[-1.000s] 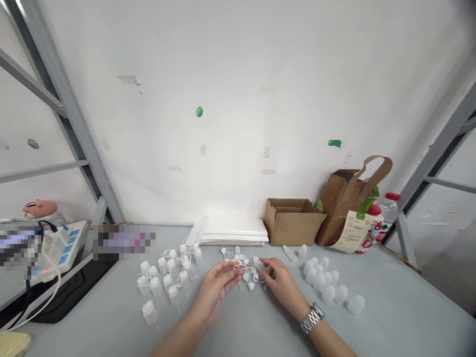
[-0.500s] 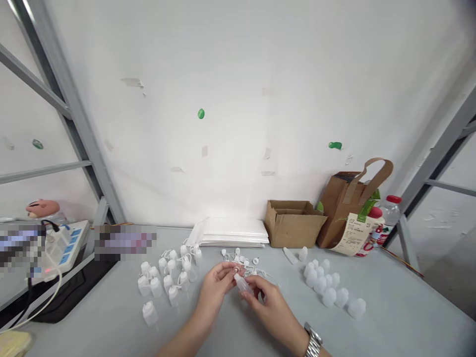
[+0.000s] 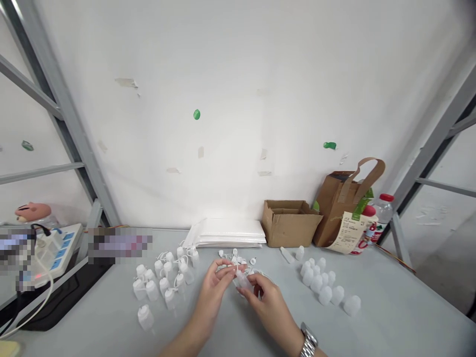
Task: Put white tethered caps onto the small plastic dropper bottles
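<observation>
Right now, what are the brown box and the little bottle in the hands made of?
Brown box: probably cardboard, matte, with creased, uneven edges. Little bottle: likely plastic, smooth and cloudy, partly see-through; hard or soft, I can't tell.

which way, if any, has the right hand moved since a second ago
Yes: judged against the cardboard box, the right hand has moved left and lower in the view.

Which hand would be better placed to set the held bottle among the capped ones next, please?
Probably the left hand: it lies nearer the capped bottles and is at the top of the held bottle; the right hand holds it but is farther.
</observation>
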Motion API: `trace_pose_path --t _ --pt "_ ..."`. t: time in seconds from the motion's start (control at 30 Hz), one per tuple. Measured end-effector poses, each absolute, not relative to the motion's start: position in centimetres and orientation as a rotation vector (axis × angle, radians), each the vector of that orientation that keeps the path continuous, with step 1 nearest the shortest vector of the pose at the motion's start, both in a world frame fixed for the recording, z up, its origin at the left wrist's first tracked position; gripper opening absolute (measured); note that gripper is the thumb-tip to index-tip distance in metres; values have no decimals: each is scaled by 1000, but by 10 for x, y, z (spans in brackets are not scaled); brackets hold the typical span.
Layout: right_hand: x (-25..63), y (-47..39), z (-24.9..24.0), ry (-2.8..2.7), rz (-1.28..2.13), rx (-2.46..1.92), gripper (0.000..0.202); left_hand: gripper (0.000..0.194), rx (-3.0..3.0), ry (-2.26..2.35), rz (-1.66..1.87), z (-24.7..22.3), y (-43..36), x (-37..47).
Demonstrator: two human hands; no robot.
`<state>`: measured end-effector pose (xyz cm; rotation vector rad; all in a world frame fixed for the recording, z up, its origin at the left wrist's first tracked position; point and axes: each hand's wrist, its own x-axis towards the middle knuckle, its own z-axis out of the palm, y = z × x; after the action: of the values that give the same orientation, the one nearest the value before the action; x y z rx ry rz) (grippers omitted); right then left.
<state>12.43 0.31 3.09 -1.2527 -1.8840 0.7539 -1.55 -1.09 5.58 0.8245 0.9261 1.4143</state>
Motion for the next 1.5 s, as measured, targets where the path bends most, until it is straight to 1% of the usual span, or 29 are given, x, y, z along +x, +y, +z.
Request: trace_pose_path --t 0.17,0.3,0.5,0.73,0.93,1.2,1.5 --pt "123 1 26 -1939 603 -1237 12 28 716 850 1393 57 -11 -15" --pt "124 0 22 -1967 519 -1232 14 25 739 811 1305 51 -10 -16" --pt "125 0 21 -1964 412 -1249 19 20 816 788 1292 50 -10 -15" --pt "123 -3 22 -1959 141 -1153 25 22 898 869 1254 59 -12 -13" --pt "120 -7 25 -1962 16 -1061 24 22 873 788 1247 57 -14 -12" --pt "118 -8 31 -2014 -357 -967 19 25 787 796 1278 55 -18 -10" --pt "116 -8 32 -2002 -470 -965 20 23 737 813 1289 57 -19 -8"
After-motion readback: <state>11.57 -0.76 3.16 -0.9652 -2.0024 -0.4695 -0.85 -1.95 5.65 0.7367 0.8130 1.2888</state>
